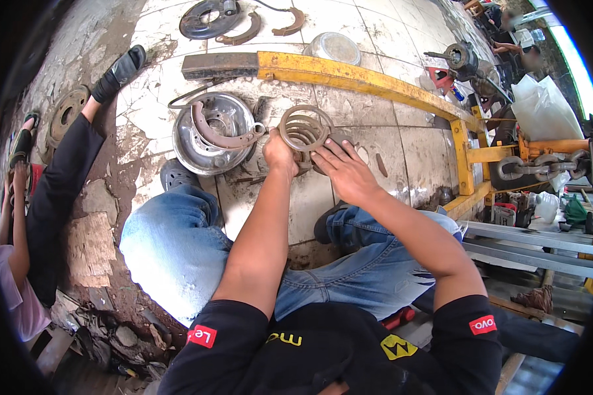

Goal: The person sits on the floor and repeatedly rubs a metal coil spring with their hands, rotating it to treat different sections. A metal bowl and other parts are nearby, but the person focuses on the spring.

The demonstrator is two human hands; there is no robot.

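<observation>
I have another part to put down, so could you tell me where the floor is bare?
Bare tile lies between the yellow beam and the right hand, out toward the yellow frame upright. It is crowded around the left hand: ring part, backing plate, shoe.

A long yellow steel beam (349, 78) crosses the cracked, grimy tiled floor (389, 145). Beyond it lie a dark round backing plate (207, 18), two curved brown brake shoes (244, 31) and an upturned shiny metal bowl (335, 47). A heavy grey chain (540, 164) hangs at the right by orange framework. At the left sits another person in black trousers (59, 191) and a black sandal (118, 72).
</observation>
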